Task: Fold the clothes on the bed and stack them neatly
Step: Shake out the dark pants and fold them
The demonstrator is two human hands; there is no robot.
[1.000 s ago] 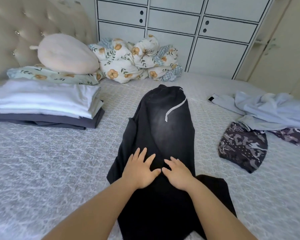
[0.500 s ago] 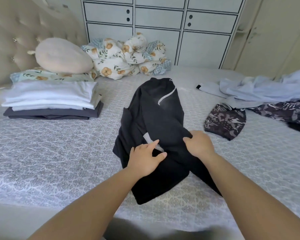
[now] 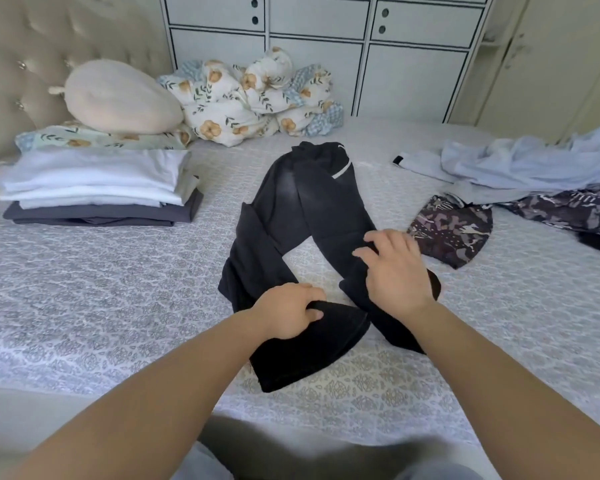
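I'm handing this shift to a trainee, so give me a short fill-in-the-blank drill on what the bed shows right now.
1. The left hand grips one leg of the ____ trousers.
2. The folded stack of white and dark grey clothes lies to the ____ of the trousers.
3. The camouflage-patterned garment lies beside the ____ hand.
4. The cream oval cushion rests on a ____ pillow.

Missing words: black; left; right; floral

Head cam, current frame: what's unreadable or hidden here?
- Black trousers: hems hidden under the left hand and right hand.
- Pale blue shirt and camouflage-print garment: cut off by the right edge.
- Folded stack of white and grey clothes: item count unclear.
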